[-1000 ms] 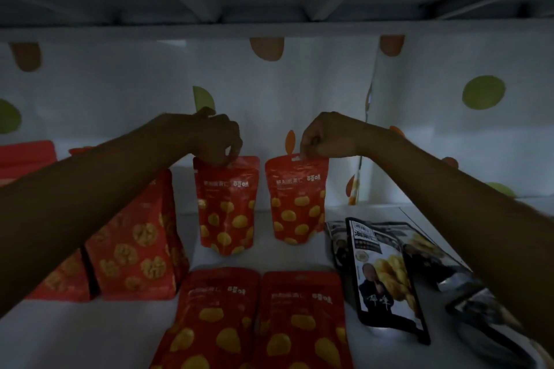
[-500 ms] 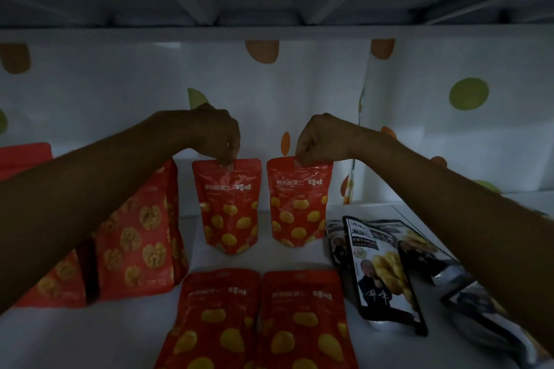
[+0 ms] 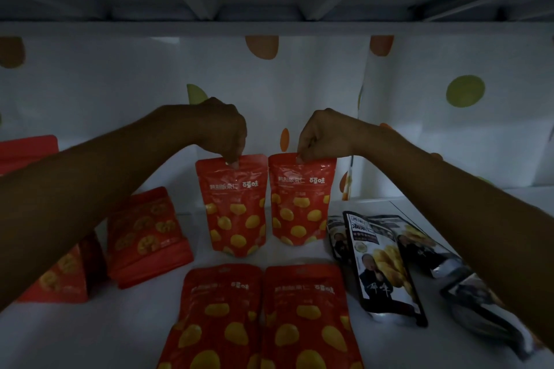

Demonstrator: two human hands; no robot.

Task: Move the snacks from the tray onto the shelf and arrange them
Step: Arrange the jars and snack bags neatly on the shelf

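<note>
Two red chestnut pouches stand upright side by side at the back of the white shelf (image 3: 90, 335). My left hand (image 3: 223, 129) pinches the top edge of the left pouch (image 3: 233, 210). My right hand (image 3: 325, 136) pinches the top edge of the right pouch (image 3: 301, 204). The two pouches nearly touch. In front of them two more red chestnut pouches (image 3: 218, 317) (image 3: 308, 320) lie flat side by side near the shelf's front edge.
Red walnut-print bags (image 3: 147, 237) stand at the left, partly behind my left forearm. Several black snack packs (image 3: 380, 263) lie at the right under my right forearm. A white wall with coloured dots (image 3: 464, 94) backs the shelf; another shelf board (image 3: 269, 28) runs overhead.
Both held pouches have come closer together and a little toward me. My hands stayed on their top edges.
</note>
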